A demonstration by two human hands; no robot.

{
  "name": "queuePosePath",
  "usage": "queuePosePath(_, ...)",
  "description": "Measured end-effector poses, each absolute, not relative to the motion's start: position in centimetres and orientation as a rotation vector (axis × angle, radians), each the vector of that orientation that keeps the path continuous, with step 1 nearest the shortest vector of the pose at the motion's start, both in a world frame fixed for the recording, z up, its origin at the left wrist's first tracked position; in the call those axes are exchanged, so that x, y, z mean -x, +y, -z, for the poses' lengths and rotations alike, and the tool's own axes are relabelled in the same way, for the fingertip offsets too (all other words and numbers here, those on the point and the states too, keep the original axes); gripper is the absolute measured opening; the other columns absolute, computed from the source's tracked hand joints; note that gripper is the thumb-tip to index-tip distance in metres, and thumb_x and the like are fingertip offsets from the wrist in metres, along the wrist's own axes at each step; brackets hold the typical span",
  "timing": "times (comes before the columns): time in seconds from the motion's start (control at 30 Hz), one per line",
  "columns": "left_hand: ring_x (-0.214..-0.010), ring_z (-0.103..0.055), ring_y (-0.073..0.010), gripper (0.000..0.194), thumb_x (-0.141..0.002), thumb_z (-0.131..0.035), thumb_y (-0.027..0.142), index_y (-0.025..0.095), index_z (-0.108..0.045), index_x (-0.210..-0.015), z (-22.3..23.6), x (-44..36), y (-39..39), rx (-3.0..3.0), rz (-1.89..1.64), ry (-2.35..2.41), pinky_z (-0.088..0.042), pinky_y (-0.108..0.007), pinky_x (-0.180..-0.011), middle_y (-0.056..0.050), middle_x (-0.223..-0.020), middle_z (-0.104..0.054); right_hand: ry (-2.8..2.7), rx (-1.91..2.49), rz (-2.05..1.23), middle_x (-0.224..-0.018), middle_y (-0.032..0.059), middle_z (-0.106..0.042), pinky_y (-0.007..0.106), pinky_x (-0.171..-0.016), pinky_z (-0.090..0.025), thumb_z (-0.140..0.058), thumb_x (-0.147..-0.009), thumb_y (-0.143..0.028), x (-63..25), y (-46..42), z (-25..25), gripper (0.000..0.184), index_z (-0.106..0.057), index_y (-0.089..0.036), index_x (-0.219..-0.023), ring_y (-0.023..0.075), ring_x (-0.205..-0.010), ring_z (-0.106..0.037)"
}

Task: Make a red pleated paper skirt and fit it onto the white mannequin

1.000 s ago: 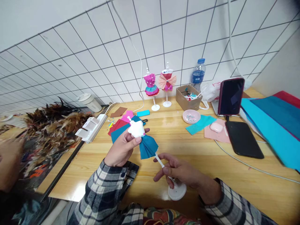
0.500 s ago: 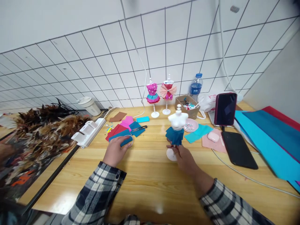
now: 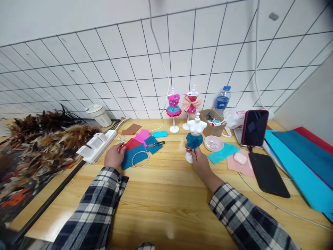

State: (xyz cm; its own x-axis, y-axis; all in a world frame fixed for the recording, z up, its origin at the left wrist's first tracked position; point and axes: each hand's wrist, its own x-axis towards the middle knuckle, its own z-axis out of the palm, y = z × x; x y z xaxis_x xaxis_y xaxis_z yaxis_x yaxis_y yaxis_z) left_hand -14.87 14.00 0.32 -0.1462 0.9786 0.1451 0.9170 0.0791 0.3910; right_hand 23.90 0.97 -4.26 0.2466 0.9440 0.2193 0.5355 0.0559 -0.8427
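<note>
A small white mannequin [image 3: 197, 127] in a dark teal skirt [image 3: 194, 141] stands upright on a round white base. My right hand [image 3: 199, 160] is closed around its stem, just below the skirt. To the left, my left hand [image 3: 114, 156] has its fingertips closed at the edge of a red fabric piece [image 3: 133, 143]. Its fingers are partly hidden. Beside that hand lies a dark blue fabric piece [image 3: 128, 158], with a thin white ring [image 3: 141, 159] resting on it. Dark-handled thread snips [image 3: 155, 144] lie on another blue piece.
Two dressed mannequins [image 3: 173, 106] stand by the wall. A scrap box [image 3: 212, 129], pink dish of beads [image 3: 213, 143], bottle [image 3: 223, 99] and phone [image 3: 256, 128] are at right. A power strip [image 3: 97, 146] and feathers [image 3: 52, 146] are at left.
My left hand has left the ring on the blue fabric and shifted left to the red fabric. My right hand has moved the mannequin slightly farther back. The view has shifted a little.
</note>
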Motion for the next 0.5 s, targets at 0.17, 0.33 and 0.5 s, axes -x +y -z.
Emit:
queuePosePath(0.17, -0.092, -0.066, -0.0351, 0.033, -0.068, -0.071, 0.044, 0.018, -0.074, -0.087, 0.3, 14.2, 16.1, -1.688, -0.643, 2.257, -0.048, -0.042, -0.081, -0.013, -0.088, -0.074, -1.446, 1.531, -0.607, -0.102, 0.0101, -0.075, 0.033, -0.078, -0.052, -0.038, -0.093, -0.031, -24.5, 0.9, 4.8, 0.019, -0.054, -0.023, -0.099, 0.0233, -0.094, -0.071)
queuePosePath(0.33, -0.083, -0.066, -0.0273, 0.031, -0.073, -0.069, 0.043, 0.015, -0.072, -0.087, -0.7, 14.5, 15.6, -1.531, -1.027, 2.159, -0.050, -0.036, -0.076, -0.006, -0.078, -0.072, -1.468, 1.465, -0.658, -0.109, 0.0092, -0.074, 0.032, -0.082, -0.053, -0.036, -0.095, -0.034, -24.9, 1.0, 5.3, 0.021, -0.054, -0.023, -0.101, 0.0207, -0.099, -0.070)
queuePosePath(0.5, -0.086, -0.062, -0.0167, 0.037, -0.095, -0.043, 0.032, 0.007, -0.053, -0.120, -3.3, 14.4, 14.8, -1.374, -1.488, 1.923, -0.053, -0.028, -0.077, -0.005, -0.094, -0.068, -1.459, 1.510, -0.608, -0.102, 0.0100, -0.073, 0.035, -0.079, -0.051, -0.039, -0.094, -0.039, -24.7, 0.8, 5.2, 0.025, -0.056, -0.021, -0.098, 0.0246, -0.093, -0.068)
